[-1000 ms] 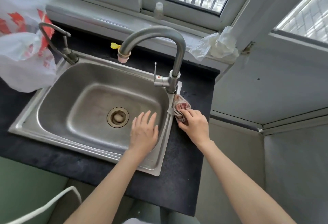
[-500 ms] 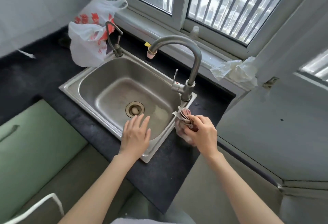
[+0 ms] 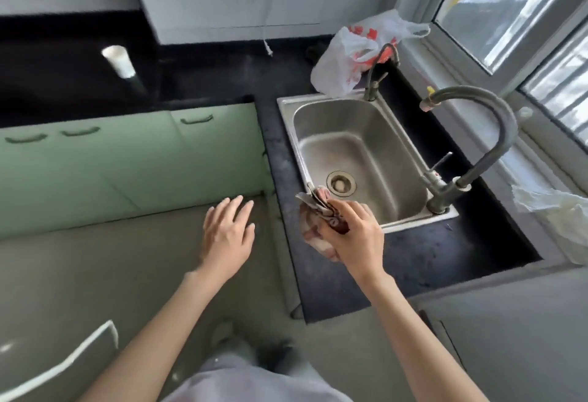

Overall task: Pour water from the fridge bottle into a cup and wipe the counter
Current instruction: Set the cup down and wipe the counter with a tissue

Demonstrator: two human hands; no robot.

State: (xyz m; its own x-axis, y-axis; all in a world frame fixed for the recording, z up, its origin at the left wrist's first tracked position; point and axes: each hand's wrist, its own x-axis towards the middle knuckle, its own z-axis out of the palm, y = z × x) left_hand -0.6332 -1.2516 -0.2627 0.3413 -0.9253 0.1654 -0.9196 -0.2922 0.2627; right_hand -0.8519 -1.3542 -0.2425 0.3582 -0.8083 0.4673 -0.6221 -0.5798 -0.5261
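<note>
My right hand (image 3: 356,236) has lifted the cloth (image 3: 313,233) off the worktop (image 3: 423,255). A second ago I was only pinching it where it lay beside the base of the tap (image 3: 477,134); now it is bunched in my curled fingers and hangs in the air over the near edge of the sink (image 3: 359,153), with a loose corner sticking up past my knuckles. My left hand (image 3: 227,236) has come away from the sink rim, where it was resting flat; it now floats to the left of the cloth hand, fingers spread and holding nothing, out over the floor in front of the green cupboards (image 3: 127,153).

My head has swung left too, so the other run of worktop shows beyond my left hand, with a pale cup (image 3: 118,61) standing on it, well apart from both hands. I cannot tell whether it holds water, and I see no bottle.

I take this to mean the cloth is fetched and the wiping comes next, probably over by the cup. A plastic bag (image 3: 350,54) sits beyond the sink.
</note>
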